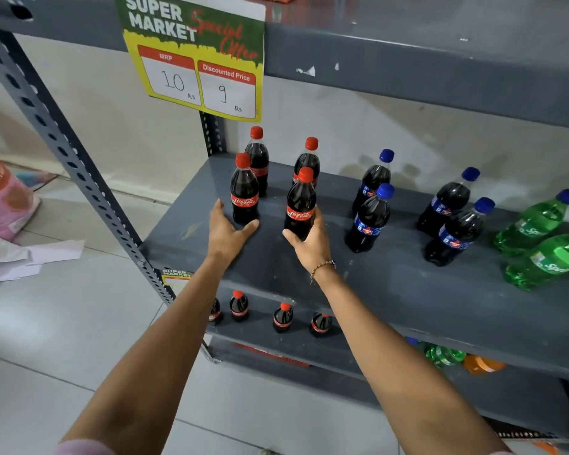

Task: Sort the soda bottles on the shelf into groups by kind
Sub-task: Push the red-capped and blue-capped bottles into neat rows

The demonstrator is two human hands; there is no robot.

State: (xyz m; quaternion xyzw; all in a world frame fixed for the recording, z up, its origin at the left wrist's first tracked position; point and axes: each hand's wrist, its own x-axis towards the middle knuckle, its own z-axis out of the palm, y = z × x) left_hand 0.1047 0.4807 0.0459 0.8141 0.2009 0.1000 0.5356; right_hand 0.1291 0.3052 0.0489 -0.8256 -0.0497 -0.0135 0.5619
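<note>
Grey shelf (375, 284) — right hand (311, 244) grips Coca-Cola bottle (300, 208).

floor (63, 323): pale glossy tiles | wall (128, 133): off-white | rack upright (56, 133): grey steel (perforated)

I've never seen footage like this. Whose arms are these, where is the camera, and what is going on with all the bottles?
There is no machine here: a person wears a wide-angle camera on the head, so the one picture looks forward and down along both bare arms. On the grey metal shelf stand four red-capped dark cola bottles, four blue-capped dark cola bottles and green plastic soda bottles, already grouped by kind. The right hand is wrapped around the base of the front red-capped cola bottle. The left hand is open, cupping the foot of its neighbour. A yellow and green price sign hangs above. More bottles stand on the lower shelf.
</note>
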